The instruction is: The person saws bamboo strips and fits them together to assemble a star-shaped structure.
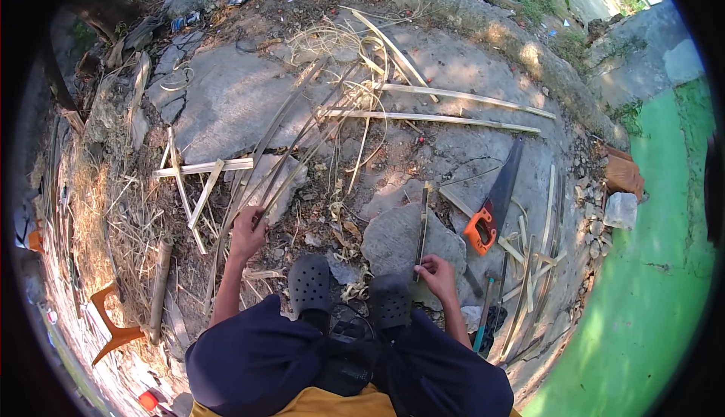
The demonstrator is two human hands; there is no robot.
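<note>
My left hand (248, 233) is closed around the near end of long thin dark bamboo strips (281, 162), which slant up and away to the right over the broken concrete. In my right hand (437, 276), pinched between thumb and fingers, is the lower end of a short dark bamboo stick (423, 224). That stick stands roughly upright in the view, over a flat stone slab (377, 242). To the right of it lies a handsaw (501, 198) with a dark blade and an orange handle. My feet in dark clogs (310, 285) are between my hands.
Pale split bamboo strips (468, 97) and a tangle of thin shavings (332, 43) lie farther off. More strips (529, 266) lie at right, near a green wall (642, 266). An orange-brown plastic chair (113, 334) and a thick pole (160, 292) are at left.
</note>
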